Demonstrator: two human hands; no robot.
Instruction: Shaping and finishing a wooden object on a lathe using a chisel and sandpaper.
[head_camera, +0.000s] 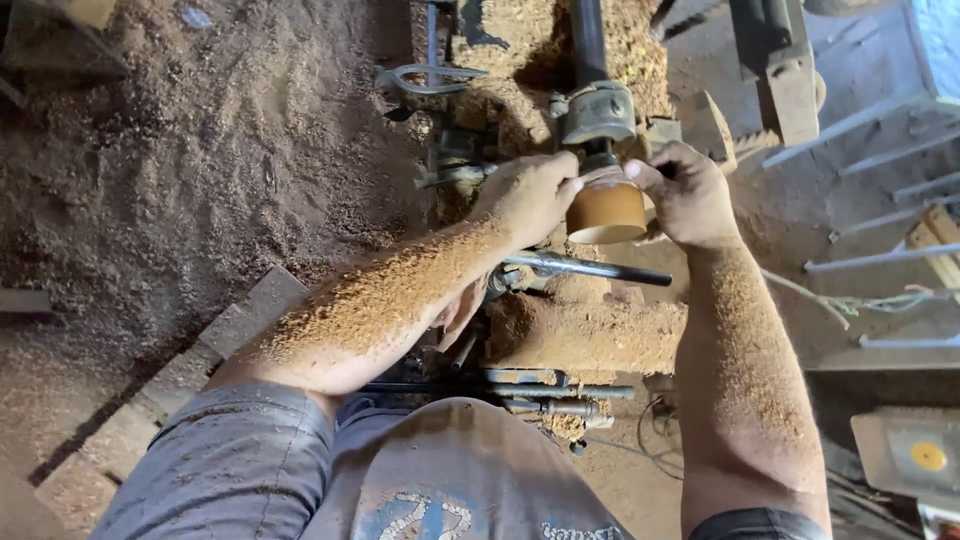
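Sawdust (200, 170) covers the floor across the whole left half of the frame, heaped thick and reddish-brown; a row of paving bricks (200, 350) runs diagonally through the lower left; at upper centre a metal lathe (597, 112) stands, its dark shaft running up out of the top edge and its grey chuck just above the hands.

Seen from the head camera, both forearms reach up from the bottom of the frame, dusted with fine wood shavings; the left hand (530, 195) sits at centre, fingers curled and pressed against the left side of a round wooden cup (605, 212); the right hand (685, 195) meets it from the right, thumb and fingers closed on the cup's upper rim; so both hands grasp the cup between them. That cup, orange-brown and smooth, hangs just below the chuck at centre, slightly right, its open mouth facing down toward the camera.

Beneath the hands a long steel tool (590, 268) with a dark handle lies across the sawdust-caked bench (590, 335), pointing right; grey metal rods (880, 255) lie at the right edge; a small grey box with a yellow disc (915, 455) sits in the lower right corner; grey trousers fill the bottom.
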